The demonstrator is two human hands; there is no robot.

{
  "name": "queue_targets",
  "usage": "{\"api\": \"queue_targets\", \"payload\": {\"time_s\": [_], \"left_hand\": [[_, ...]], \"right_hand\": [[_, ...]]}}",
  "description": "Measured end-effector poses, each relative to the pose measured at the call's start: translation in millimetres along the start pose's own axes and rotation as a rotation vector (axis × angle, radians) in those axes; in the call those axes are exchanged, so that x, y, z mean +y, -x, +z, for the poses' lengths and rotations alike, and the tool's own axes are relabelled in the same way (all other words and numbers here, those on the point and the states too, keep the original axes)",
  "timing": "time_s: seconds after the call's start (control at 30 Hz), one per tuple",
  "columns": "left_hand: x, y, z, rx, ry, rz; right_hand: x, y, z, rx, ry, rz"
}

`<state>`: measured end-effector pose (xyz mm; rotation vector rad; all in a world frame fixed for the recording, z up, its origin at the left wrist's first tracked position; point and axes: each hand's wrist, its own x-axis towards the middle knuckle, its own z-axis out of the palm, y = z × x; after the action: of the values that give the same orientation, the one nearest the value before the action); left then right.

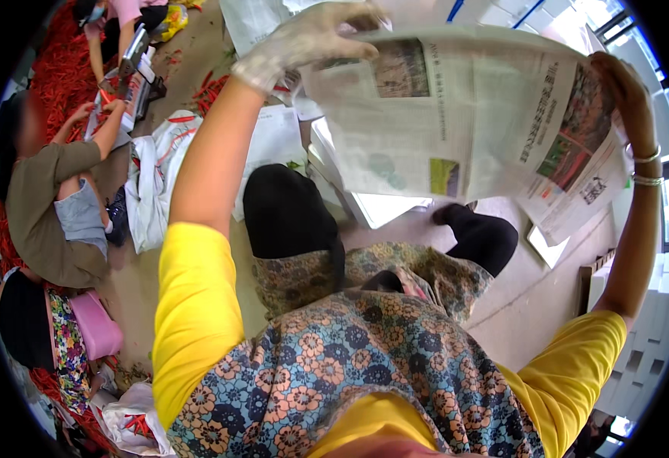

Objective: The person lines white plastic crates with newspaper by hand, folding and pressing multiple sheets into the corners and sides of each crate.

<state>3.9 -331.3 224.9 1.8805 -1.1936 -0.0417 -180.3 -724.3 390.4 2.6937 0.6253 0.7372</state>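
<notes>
One newspaper point(464, 114), two hands point(307, 42), two bangles point(646, 168), two nearby workers point(44, 206)

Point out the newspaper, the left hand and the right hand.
newspaper point(456, 122): head view, middle of the open sheet.
left hand point(311, 38): head view, back of the gloved hand at the sheet's top left edge.
right hand point(617, 84): head view, palm gripping the sheet's right edge.

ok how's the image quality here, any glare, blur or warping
Head view: strong fisheye bending with a black rim; bright blown-out glare at the upper right behind the newspaper; the left hand and right hand holding it look sharp; a co-worker's face at left is blurred.
</notes>
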Motion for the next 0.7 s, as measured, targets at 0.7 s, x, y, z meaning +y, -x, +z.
{"api": "queue_targets", "payload": {"time_s": [0.7], "left_hand": [[-231,-59,261,-0.250,0.410,-0.671]], "right_hand": [[161,-23,326,-0.430,0.565,0.242]]}}
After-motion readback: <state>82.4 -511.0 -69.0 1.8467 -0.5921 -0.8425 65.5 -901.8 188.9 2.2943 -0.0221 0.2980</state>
